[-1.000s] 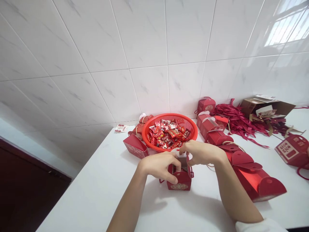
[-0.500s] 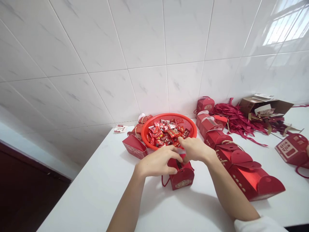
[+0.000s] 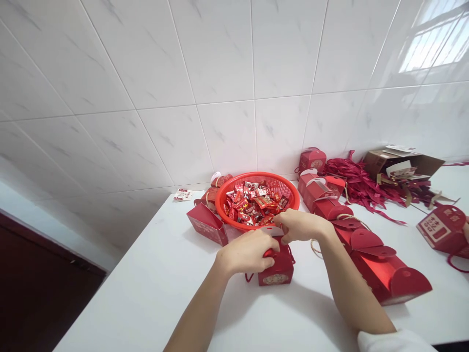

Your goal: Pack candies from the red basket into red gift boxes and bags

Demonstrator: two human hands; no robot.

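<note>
Red card of a small gift box point(image 3: 276, 274) stands on the tabletop point(image 3: 146, 288) directly beneath the fingers: the left hand point(image 3: 247, 253) curls round its top, fingers closed on a red flap, while the right hand point(image 3: 302, 227) draws narrow above it, though whether it grips cannot be told. Closing the box's top looks to be the step in hand, calling for the flaps to be pressed together. Just beyond the fingertips, a red plastic basket point(image 3: 258, 174) brims with red-wrapped sweets point(image 3: 252, 205); the box's inside is hidden.
</note>
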